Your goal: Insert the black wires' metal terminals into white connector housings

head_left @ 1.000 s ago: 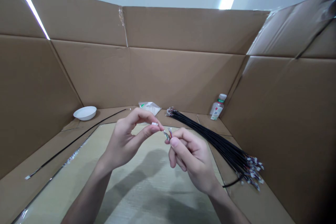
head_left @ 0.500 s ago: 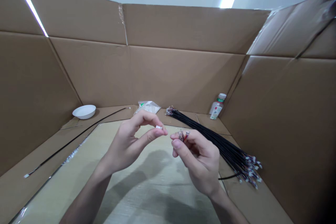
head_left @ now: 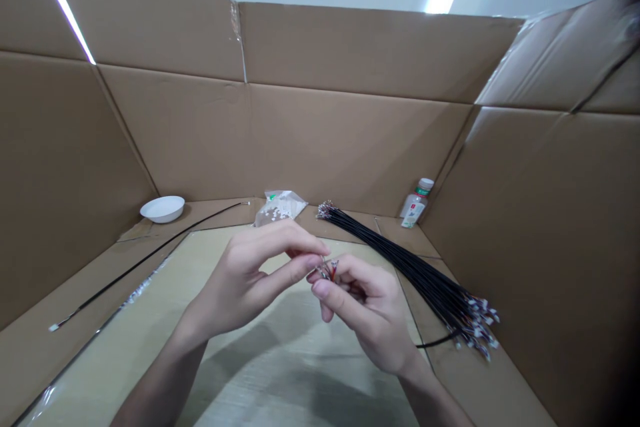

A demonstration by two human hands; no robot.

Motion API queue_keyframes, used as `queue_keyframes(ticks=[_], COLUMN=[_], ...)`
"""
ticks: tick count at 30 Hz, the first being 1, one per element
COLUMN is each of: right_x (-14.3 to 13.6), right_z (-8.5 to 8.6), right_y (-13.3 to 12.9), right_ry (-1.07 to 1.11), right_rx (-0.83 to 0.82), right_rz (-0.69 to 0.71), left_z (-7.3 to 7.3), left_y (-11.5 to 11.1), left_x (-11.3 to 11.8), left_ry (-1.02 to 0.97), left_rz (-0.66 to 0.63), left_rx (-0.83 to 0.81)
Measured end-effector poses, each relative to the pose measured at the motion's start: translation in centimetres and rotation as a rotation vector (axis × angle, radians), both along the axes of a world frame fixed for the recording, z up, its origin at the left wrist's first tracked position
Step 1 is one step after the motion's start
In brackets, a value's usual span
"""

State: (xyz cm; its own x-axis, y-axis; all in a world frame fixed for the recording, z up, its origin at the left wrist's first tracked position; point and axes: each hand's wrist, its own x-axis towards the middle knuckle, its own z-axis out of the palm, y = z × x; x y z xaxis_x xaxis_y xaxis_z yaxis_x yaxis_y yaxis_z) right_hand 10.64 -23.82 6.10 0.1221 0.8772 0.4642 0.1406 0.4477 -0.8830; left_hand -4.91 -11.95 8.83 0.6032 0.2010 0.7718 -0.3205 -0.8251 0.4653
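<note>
My left hand (head_left: 260, 273) pinches at the fingertips, right up against the wires. The small white connector that showed in it half a second earlier is now covered by its fingers. My right hand (head_left: 363, 310) is closed on the stripped end of a cable, and thin coloured wires (head_left: 330, 271), red among them, fan out between thumb and forefinger. A black stretch of cable (head_left: 440, 340) emerges behind my right wrist. Both hands meet above the pale board (head_left: 250, 373).
Behind the right hand lies a thick bundle of black cables (head_left: 400, 257) with white plugs. Farther back stand a clear bag of small white pieces (head_left: 280, 205), a white bowl (head_left: 163, 209) and a bottle (head_left: 416, 203). One cable (head_left: 145, 260) stretches along the left. Cardboard walls (head_left: 350, 140) surround the board.
My left hand has moved right and my right hand slightly left, so their fingertips now meet at the wires. The white connector has gone out of sight between the fingers.
</note>
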Motion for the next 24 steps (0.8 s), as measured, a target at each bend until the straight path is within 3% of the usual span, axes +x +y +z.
queue_keyframes(ticks=[8, 19, 24], right_x=[0.0, -0.9, -0.9], right_z=[-0.1, -0.7, -0.3], right_y=[-0.1, -0.2, -0.1], right_ry=[0.048, 0.099, 0.062], right_rx=[-0.057, 0.202, 0.211], right_rz=[0.015, -0.275, -0.387], left_z=[0.8, 0.2, 0.0], left_y=[-0.1, -1.1, -1.3], left_x=[-0.6, 0.0, 0.2], left_ry=[0.134, 0.155, 0.077], left_rz=[0.073, 0.102, 0.136], left_rx=[-0.036, -0.131, 0.044])
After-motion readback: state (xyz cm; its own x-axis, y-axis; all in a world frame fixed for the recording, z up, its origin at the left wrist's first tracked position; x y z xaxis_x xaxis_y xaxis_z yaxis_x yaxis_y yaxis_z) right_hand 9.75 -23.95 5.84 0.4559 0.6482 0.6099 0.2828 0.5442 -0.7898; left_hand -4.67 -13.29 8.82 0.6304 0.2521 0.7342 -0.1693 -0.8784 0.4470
